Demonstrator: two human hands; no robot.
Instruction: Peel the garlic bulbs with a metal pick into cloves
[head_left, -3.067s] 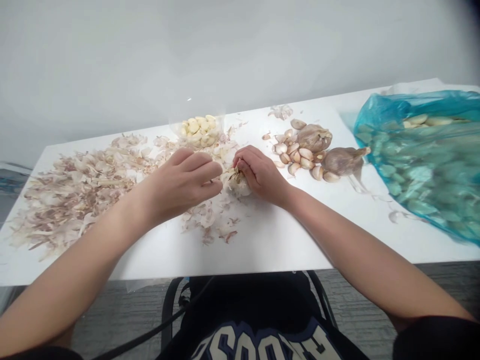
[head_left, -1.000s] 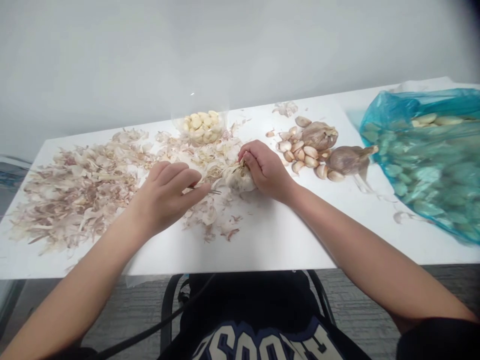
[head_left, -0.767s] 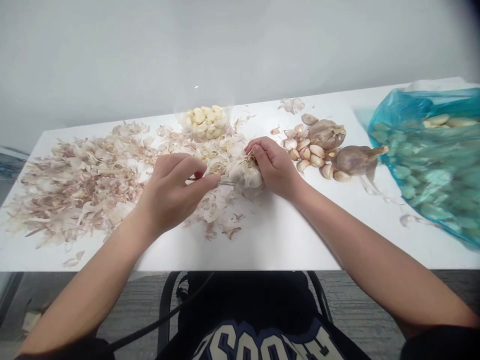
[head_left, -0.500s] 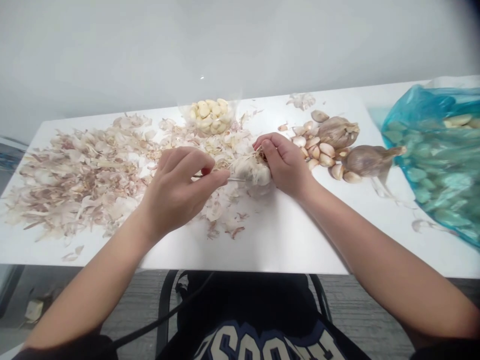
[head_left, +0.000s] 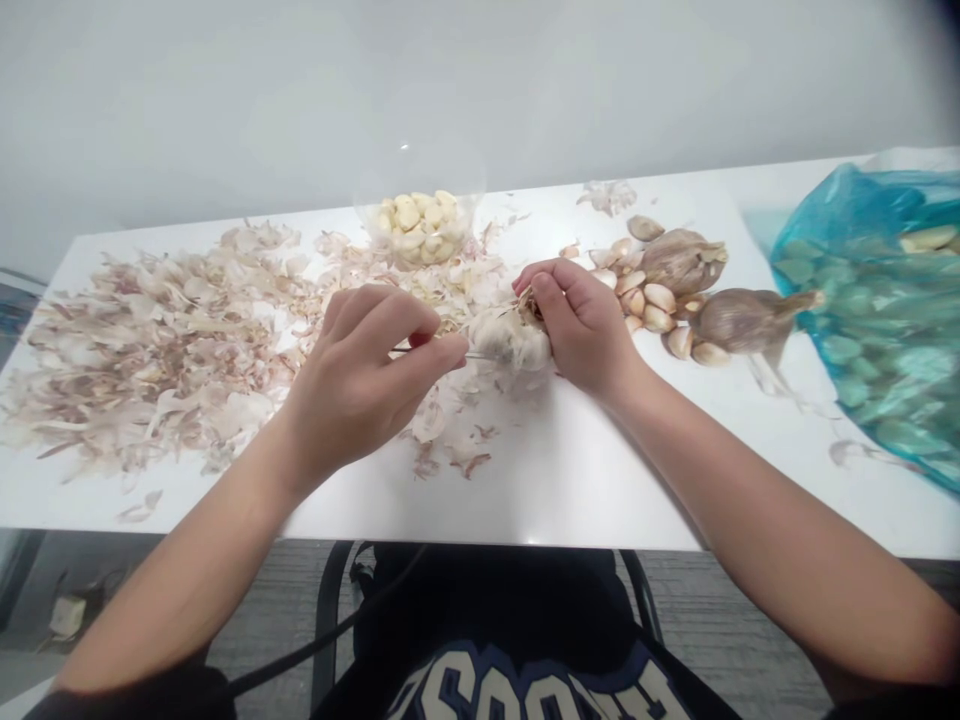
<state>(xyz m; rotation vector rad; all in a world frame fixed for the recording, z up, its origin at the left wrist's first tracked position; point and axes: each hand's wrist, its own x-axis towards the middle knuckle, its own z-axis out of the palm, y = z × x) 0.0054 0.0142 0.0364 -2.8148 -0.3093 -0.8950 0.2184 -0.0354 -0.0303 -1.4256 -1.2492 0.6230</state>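
A pale garlic bulb (head_left: 510, 342) rests on the white table (head_left: 570, 480) near its middle. My right hand (head_left: 589, 325) is closed round the bulb's right side, fingers curled over its top. My left hand (head_left: 367, 380) is pinched on a thin strip of garlic skin (head_left: 442, 350) that runs from my fingertips to the bulb. Loose bits of peel lie under and in front of both hands.
A wide heap of garlic skins (head_left: 150, 340) covers the left of the table. A clear bowl of peeled cloves (head_left: 420, 228) stands behind the hands. Loose cloves and two whole bulbs (head_left: 690, 290) lie right, beside a blue plastic bag (head_left: 877, 310) of garlic.
My left hand drew away to the left pinching a strip of skin, then came back close to the bulb. My right hand kept its grip. The camera view shifted left and tipped down.
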